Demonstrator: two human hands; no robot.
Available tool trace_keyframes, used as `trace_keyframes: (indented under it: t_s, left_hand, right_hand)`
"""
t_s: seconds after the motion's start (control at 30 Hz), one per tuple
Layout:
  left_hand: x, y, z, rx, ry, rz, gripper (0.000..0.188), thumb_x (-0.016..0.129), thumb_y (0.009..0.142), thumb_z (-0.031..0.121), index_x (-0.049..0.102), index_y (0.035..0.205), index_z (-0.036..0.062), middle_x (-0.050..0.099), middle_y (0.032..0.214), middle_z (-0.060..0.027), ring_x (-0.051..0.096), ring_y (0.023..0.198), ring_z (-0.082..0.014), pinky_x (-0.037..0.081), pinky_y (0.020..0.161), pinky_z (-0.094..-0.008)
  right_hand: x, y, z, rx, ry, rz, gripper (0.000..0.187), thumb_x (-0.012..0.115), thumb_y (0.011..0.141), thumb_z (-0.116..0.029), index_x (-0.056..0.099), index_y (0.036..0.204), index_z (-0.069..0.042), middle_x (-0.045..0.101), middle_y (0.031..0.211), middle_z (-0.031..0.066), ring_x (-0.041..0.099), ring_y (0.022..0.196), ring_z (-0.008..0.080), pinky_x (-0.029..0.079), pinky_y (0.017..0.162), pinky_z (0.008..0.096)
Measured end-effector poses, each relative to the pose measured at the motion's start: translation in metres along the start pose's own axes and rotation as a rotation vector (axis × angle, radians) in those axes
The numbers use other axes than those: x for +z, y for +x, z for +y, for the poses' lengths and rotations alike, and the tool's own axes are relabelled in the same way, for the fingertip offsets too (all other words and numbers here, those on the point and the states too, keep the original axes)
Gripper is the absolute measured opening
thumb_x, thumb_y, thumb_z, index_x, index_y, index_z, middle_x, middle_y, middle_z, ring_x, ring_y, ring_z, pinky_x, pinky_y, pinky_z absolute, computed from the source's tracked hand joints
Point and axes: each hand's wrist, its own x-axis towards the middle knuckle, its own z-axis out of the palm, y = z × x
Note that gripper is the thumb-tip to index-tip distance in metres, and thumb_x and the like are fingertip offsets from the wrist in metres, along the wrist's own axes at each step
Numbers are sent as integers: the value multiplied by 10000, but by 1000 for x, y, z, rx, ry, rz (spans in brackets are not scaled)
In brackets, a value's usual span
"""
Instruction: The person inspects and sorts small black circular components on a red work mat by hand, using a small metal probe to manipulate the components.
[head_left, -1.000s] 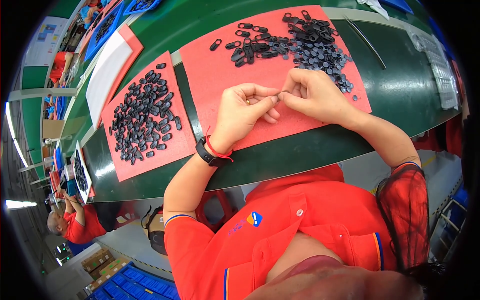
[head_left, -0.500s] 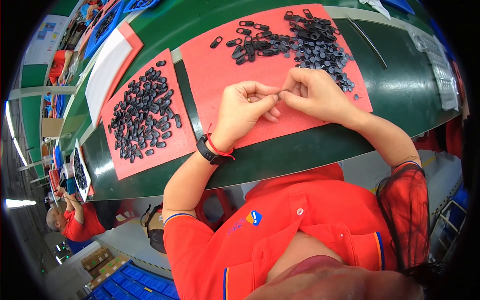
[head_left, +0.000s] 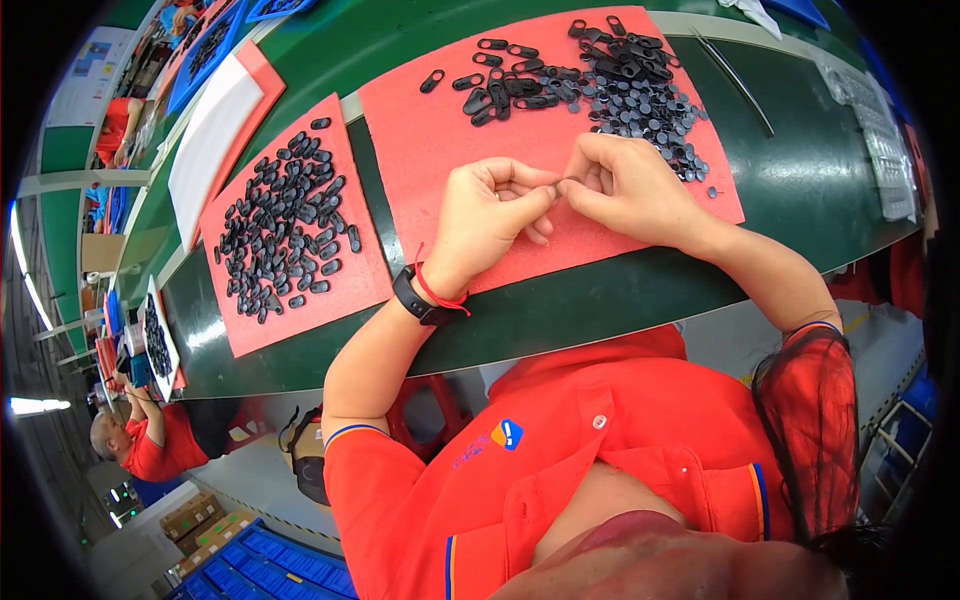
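Left hand (head_left: 490, 222) and right hand (head_left: 632, 190) meeting fingertip to fingertip over large pink foam mat (head_left: 420, 130) on green desk (head_left: 800, 170). Fingers of both pinched narrow on tiny dark part (head_left: 566, 182), too small to identify. Heap of small black plastic pieces (head_left: 620, 85) just beyond hands; second pink mat with more black pieces (head_left: 285, 225) at left.

A long green workbench (head_left: 800, 190) is curving across the room; strip lights (head_left: 30, 405) are glowing at the left; blue crates (head_left: 270, 560) are sitting on the grey floor (head_left: 250, 480) below.
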Motion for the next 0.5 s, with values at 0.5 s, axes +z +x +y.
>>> trace_keyframes:
  t_s: [0.5]
  left_hand:
    - [2, -5, -2, 41, 12, 14, 131, 613, 823, 50, 594, 887, -62, 613, 658, -60, 575, 517, -78, 481, 457, -199]
  right_hand:
    - [1, -2, -4, -4, 1, -3, 119, 625, 780, -62, 532, 727, -11, 423, 556, -45, 326, 494, 18, 245, 443, 216]
